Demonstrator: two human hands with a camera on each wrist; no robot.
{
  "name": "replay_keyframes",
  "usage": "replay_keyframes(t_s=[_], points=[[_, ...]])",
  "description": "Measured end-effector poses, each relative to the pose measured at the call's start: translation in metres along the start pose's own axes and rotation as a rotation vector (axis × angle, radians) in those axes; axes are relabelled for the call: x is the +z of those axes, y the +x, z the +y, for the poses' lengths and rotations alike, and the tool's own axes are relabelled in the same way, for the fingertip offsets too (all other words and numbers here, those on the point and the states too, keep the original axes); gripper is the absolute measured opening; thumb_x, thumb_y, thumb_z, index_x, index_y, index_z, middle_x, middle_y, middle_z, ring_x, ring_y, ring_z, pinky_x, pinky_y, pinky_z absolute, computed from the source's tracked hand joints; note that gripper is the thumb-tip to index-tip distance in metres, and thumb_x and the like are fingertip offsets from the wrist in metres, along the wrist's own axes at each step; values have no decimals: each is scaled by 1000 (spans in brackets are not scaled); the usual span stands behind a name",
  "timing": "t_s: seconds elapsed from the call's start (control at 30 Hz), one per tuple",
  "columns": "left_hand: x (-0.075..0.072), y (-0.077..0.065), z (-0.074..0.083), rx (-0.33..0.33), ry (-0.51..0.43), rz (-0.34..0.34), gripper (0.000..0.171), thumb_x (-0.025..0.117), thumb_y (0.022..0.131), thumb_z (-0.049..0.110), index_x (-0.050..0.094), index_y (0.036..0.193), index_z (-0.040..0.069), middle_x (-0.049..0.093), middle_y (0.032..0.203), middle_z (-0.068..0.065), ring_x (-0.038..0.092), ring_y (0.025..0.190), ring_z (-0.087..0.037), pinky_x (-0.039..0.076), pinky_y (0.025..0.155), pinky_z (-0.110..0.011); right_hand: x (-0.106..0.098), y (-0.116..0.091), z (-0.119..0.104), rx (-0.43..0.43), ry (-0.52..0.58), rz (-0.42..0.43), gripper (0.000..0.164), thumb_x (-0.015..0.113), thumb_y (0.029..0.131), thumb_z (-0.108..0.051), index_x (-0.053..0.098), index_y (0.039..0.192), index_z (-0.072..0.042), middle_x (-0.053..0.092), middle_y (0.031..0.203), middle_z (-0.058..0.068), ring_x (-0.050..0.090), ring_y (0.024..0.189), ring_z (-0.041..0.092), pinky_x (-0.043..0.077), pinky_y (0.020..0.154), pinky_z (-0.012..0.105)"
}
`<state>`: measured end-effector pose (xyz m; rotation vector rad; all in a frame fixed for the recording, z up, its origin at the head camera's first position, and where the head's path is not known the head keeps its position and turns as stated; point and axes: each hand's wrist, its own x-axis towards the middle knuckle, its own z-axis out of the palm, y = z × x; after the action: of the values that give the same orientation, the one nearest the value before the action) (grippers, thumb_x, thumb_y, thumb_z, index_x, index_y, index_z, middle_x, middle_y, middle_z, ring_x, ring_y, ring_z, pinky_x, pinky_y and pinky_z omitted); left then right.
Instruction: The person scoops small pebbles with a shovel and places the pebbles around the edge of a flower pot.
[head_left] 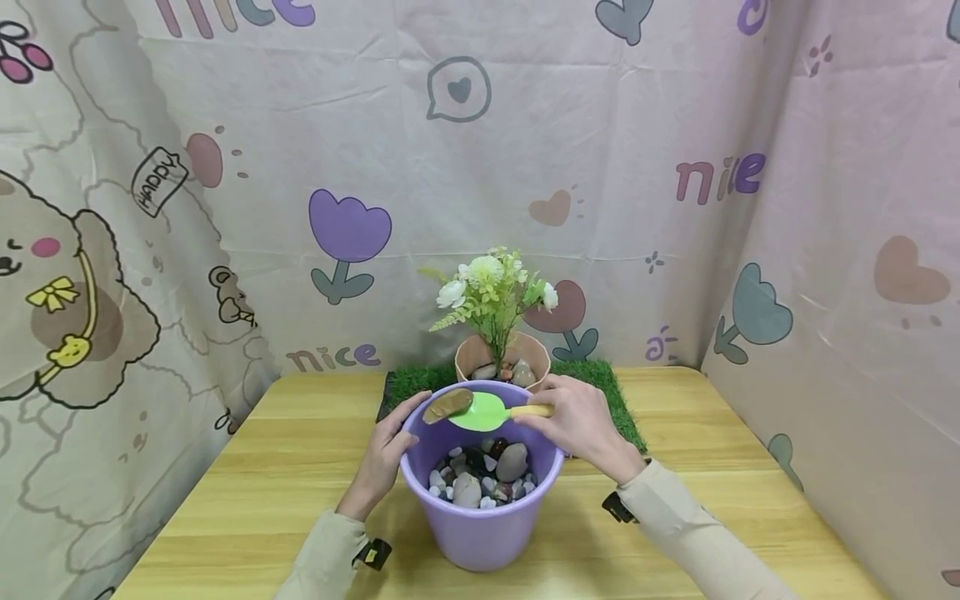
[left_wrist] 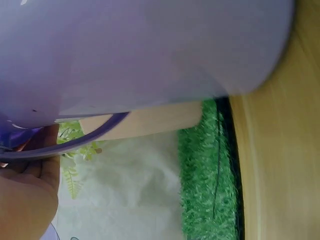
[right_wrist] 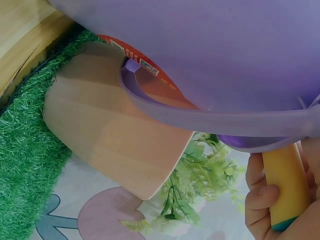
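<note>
A purple bucket (head_left: pixel 483 537) stands upright on the table, with several grey, white and dark stones (head_left: pixel 480 483) at its bottom. My left hand (head_left: pixel 379 458) grips its left rim, thumb toward the inside; the left wrist view shows the fingers (left_wrist: pixel 47 172) by the bucket's bail handle (left_wrist: pixel 95 135). Over the bucket's far opening, my right hand (head_left: pixel 581 421) holds a small garden trowel by its yellow handle (right_wrist: pixel 286 182). On the trowel's light green blade (head_left: pixel 486 412) lies a long brown stone (head_left: pixel 447 406), jutting past the tip toward the left hand.
Right behind the bucket, a peach flowerpot (head_left: pixel 467 357) holds white flowers (head_left: pixel 482 271) with green leaves and several stones. It stands on a green artificial turf mat (head_left: pixel 600 383). The wooden table (head_left: pixel 285 467) is enclosed by a printed cloth backdrop (head_left: pixel 465 167) behind and on both sides.
</note>
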<state>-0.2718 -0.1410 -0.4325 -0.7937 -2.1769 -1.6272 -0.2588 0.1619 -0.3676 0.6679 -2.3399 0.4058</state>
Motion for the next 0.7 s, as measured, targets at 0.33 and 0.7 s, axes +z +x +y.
replay_keyframes(t_s=[0.33,0.7], points=[[-4,-2,-6,81,-33,-74,58,42,90,8,43,148,8,50,146,-16,53,126,-12,46,96,-22,-7,-1,4,54,10,-19,30,80,71,-52,82,90,-28,61,77,-15,54,61,2,38,53,18],[-9,-2,0,23,11,-147,65,46,86,8,40,150,15,46,149,-15,53,123,-37,48,95,-28,-24,6,13,45,-6,-10,26,81,71,-50,81,84,-28,49,67,-15,40,56,1,32,50,20]])
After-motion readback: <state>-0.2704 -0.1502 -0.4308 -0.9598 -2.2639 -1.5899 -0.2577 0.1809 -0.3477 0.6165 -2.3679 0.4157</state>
